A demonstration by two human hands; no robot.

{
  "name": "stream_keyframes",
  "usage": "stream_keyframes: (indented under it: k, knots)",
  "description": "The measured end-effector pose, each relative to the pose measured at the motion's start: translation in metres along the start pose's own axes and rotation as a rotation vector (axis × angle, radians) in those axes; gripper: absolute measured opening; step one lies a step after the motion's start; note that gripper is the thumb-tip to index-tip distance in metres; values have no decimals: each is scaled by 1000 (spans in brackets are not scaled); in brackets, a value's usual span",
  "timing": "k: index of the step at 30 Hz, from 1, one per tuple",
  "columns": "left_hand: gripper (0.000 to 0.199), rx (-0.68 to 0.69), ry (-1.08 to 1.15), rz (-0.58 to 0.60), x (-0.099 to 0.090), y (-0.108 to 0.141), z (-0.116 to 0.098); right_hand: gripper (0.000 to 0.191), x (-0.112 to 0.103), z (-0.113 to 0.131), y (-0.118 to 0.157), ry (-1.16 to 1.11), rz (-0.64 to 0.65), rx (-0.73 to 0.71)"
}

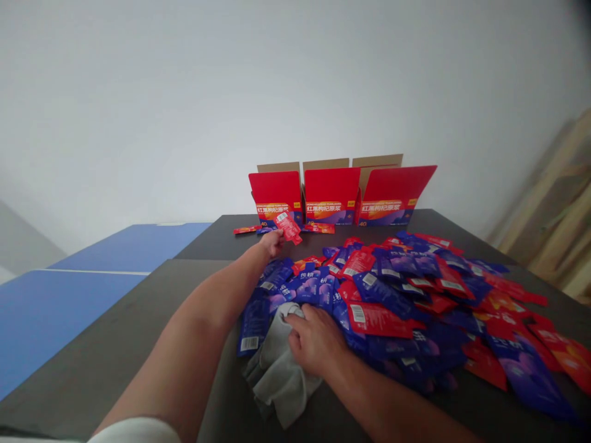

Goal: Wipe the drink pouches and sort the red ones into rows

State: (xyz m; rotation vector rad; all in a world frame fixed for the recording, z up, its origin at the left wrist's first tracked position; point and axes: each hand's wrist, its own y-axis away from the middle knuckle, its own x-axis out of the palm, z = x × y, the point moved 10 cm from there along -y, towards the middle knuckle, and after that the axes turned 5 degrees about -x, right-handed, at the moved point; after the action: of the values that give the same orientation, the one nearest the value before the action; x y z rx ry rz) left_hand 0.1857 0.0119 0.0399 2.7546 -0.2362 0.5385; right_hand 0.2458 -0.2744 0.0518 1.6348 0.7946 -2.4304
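Two bare hands worked over a heap of blue and red sachets [392,295] on a dark tabletop [115,363]. The left hand [272,243] reached toward the far side, its fingers [277,237] pinching one red sachet [288,227] above the heap, just before three open red cartons [331,195] along the far edge. The right hand [314,340] lay on a crumpled gray cloth [277,369] at the heap's near left, its fingers [300,321] curled onto the fabric; whether they gripped it could not be told. A light pinch might have let the slick sachet slip, and any drag on the cloth could have pulled neighbouring sachets along, perhaps sliding those on the right over the table's edge.
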Motion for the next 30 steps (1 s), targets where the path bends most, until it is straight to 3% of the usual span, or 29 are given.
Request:
stream_keyframes:
  k: [2,4,9,14,16,20,26,28,30]
  knots:
    - [11,28,28,-53,-14,28,-8,29,-1,0,-1,8,-6,-5]
    - [12,75,55,-77,-23,59,-17,31,-2,0,-2,19,-12,-8]
    - [4,184,239,-39,-31,137,-20,33,-2,0,-3,41,-10,-17]
    - [42,151,419,-1,-30,189,10,36,-4,-1,-3,49,-25,-32]
    - [44,140,470,14,-29,198,21,37,-5,-3,-2,29,-59,-38]
    - [7,170,548,-8,-34,204,35,42,-12,-11,1,-45,-205,-26]
    - [43,205,348,73,-22,202,44,47,-32,-14,11,-119,-488,-57]
    - [43,197,314,124,-13,202,47,47,-36,-13,13,-118,-514,-69]
    - [32,104,295,191,-1,200,57,45,-38,-11,14,-113,-493,-89]
